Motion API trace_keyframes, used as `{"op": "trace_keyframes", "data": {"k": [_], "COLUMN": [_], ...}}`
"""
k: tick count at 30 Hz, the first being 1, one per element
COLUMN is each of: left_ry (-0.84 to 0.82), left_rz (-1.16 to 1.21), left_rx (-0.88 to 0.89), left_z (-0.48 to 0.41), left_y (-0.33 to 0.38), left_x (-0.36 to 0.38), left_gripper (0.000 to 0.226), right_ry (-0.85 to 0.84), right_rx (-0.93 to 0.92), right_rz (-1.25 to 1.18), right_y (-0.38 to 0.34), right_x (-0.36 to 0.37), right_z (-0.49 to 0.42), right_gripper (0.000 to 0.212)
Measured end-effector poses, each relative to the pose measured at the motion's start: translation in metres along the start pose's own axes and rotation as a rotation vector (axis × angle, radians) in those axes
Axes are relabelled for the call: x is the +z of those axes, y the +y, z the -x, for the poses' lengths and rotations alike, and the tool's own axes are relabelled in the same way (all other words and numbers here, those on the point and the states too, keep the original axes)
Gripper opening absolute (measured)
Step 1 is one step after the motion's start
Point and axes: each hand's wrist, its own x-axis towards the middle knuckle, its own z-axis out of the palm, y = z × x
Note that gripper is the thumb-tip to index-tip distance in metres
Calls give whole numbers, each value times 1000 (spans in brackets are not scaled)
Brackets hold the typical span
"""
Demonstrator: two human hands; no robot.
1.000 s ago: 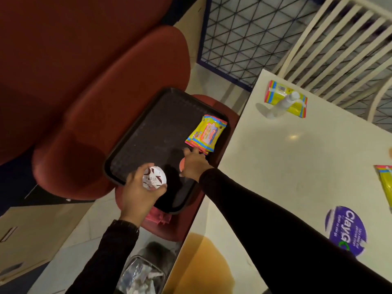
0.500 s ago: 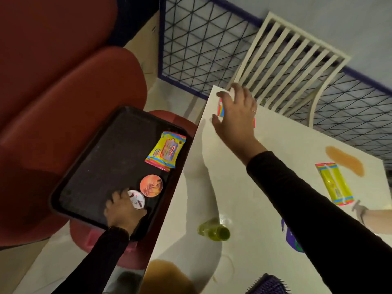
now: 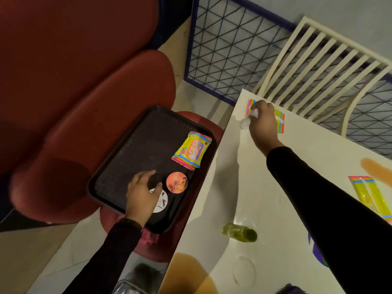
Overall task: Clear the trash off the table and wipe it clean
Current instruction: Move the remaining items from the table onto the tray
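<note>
Fingers [image 3: 257,107] of the right hand [image 3: 263,126] close around a white bottle [image 3: 247,120] on the desk [image 3: 244,177]. Left hand [image 3: 141,193], grip loosely spread and holding nothing, rests on a white lid [image 3: 160,203] in the tray [image 3: 135,145].

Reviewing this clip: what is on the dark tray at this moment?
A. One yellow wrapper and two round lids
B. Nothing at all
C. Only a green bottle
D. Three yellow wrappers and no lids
A: the dark tray holds a yellow wrapper, an orange round lid and a white round lid partly under the left hand.
</note>
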Motion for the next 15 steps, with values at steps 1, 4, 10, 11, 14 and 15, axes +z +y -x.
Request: {"op": "trace_keyframes", "data": {"k": [1,4,10,11,14,15], "left_ry": [33,94,143,144,158,162], "left_rz": [66,226,445,449,453,457], "left_rx": [32,59,62,55,57,60], "left_z": [-1,-3,-9,-8,-5,-4], "left_y": [6,26,36,36,33,31], "left_x": [-10,-39,-66,-69,-76,-77], "left_gripper": [34,22,30,29,24,23], "right_ry": [12,-59,-582,-649,-760,-768], "right_rx": [-49,-242,-354,-379,-407,-400], "right_rz": [-42,-185,-38,22,163,194], "right_y": [-13,-61,-98,-96,-90,-87], "right_x": [5,27,119,134,165,176], "right_z": [3,24,90,98,118,123], "right_gripper": [24,22,25,24,30,32]}}
